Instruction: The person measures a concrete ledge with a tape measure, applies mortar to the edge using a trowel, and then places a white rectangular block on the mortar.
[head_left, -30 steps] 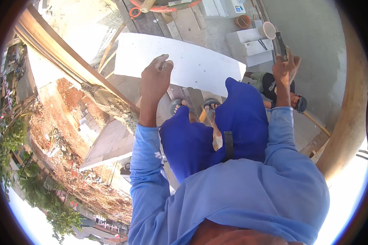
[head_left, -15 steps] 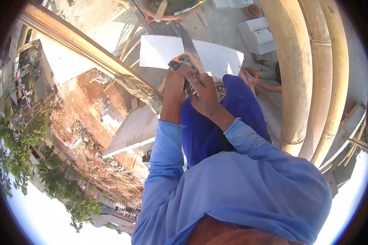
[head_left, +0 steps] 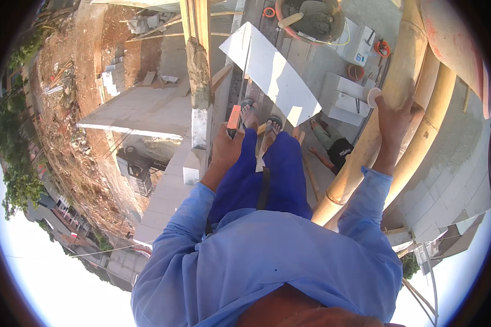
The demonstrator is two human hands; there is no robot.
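My left hand [head_left: 226, 147] is closed round the handle of a hand saw [head_left: 234, 116], whose orange part shows above my fingers. Beyond it a white block [head_left: 283, 82] lies slantwise near my feet. A thin dark line crosses the block's left end; whether it is the saw blade edge-on or a cut, I cannot tell. Over on the right, my right hand [head_left: 395, 122] grips a thick bamboo pole [head_left: 384, 144], thumb on its near side and fingers over the top. A pale round piece [head_left: 373, 97] sits by the thumb; what it is stays unclear.
Far ahead stands a tub of grey mortar [head_left: 316, 19]. White blocks [head_left: 346, 98] and a small brown bucket [head_left: 355, 72] are on the floor below. Another person [head_left: 338, 150] is down there beside the poles. A mortar-crusted post [head_left: 198, 71] rises left of my feet.
My right hand has left the saw and moved right to the bamboo. My left hand has drawn back with the saw, lower and nearer my left leg. The view has turned.
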